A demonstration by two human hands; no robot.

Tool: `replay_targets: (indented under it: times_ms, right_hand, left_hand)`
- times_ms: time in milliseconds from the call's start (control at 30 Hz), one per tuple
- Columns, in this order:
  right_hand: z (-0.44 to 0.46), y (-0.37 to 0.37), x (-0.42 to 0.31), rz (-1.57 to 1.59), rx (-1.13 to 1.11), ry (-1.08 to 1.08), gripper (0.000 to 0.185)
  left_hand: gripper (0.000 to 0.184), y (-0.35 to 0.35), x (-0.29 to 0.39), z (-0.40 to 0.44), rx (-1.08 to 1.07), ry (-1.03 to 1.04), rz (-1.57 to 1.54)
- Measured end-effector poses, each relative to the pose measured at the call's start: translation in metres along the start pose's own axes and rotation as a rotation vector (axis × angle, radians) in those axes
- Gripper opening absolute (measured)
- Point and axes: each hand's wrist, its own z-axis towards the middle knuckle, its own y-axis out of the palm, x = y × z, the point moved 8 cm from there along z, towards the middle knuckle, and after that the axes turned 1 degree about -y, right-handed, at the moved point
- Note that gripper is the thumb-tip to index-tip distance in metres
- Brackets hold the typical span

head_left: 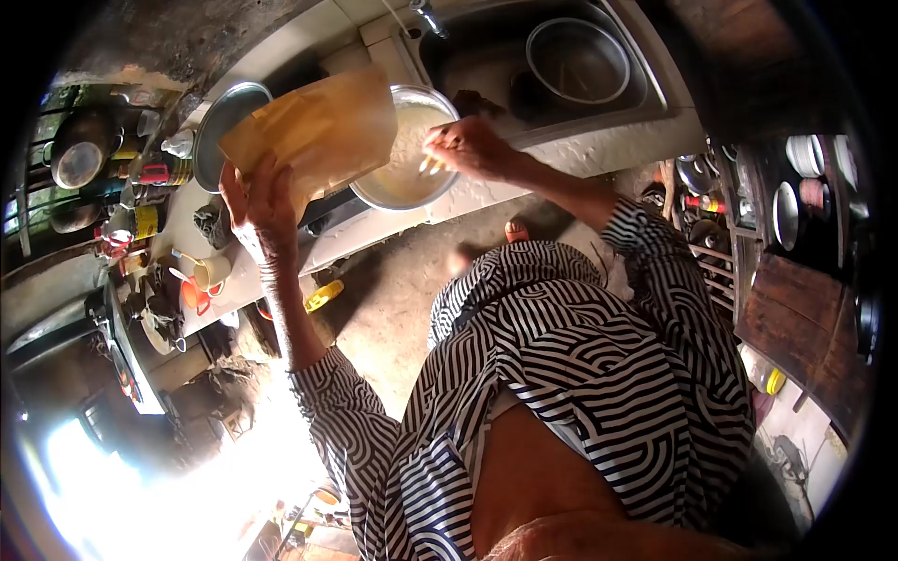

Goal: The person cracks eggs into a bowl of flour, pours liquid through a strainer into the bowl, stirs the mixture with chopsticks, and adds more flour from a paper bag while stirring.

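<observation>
My left hand [262, 206] grips the near-left edge of a yellow-brown paper bag [313, 131], tilted over the counter beside a large metal bowl [368, 187]. Pale, grainy food [409, 140], like flour or batter, lies in the bowl; the paper partly covers its left side. Above the bowl's right rim is my right hand [472, 150], its fingers curled together and slightly blurred. Something whitish shows at those fingertips, too small to name. Behind the paper, a second metal basin [224, 117] is partly hidden.
A sink [486, 65] under a tap [428, 17] holds a round metal pan [578, 61]. A beige mug [211, 272] and an orange cup [195, 297] stand on the counter's left end. Crowded shelves of cookware line both sides; a yellow object [324, 295] is below the counter edge.
</observation>
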Motion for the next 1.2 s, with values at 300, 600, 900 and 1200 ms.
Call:
replay_targets:
  times_ms: [300, 600, 900, 1200]
  right_hand:
    - [-0.005, -0.023, -0.005, -0.415, 0.168, -0.220, 0.015]
    - [-0.009, -0.049, -0.006, -0.247, 0.368, -0.113, 0.011]
    - [0.002, -0.036, -0.010, -0.694, 0.244, -0.289, 0.006]
    - [-0.002, -0.034, -0.009, -0.775, 0.212, -0.321, 0.009]
  left_hand:
    - [0.024, 0.003, 0.002, 0.006, -0.020, 0.026, 0.004]
    - [0.022, -0.002, 0.040, 0.010, -0.041, 0.184, 0.149]
    - [0.023, -0.004, 0.012, -0.015, 0.073, 0.199, 0.194]
    - [0.020, -0.015, 0.006, -0.031, 0.063, 0.134, 0.079]
